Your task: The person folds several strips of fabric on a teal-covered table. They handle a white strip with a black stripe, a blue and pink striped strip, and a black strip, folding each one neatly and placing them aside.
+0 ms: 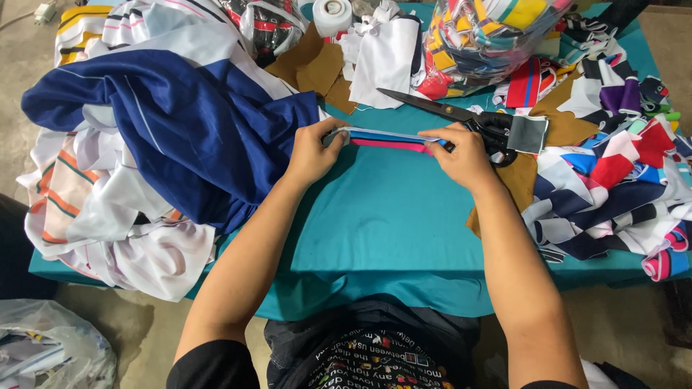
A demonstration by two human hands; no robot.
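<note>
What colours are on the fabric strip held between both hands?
The fabric strip is striped blue, white and pink, seen clearest in the head view.

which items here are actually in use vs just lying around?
In use:
left hand and right hand, each pinching an end of the striped fabric strip
teal table cover under it

Lying about:
black scissors
blue and white garment pile
brown card pieces
scrap heap
tape roll

Black short sleeves — printed black shirt, dark trousers.
</note>
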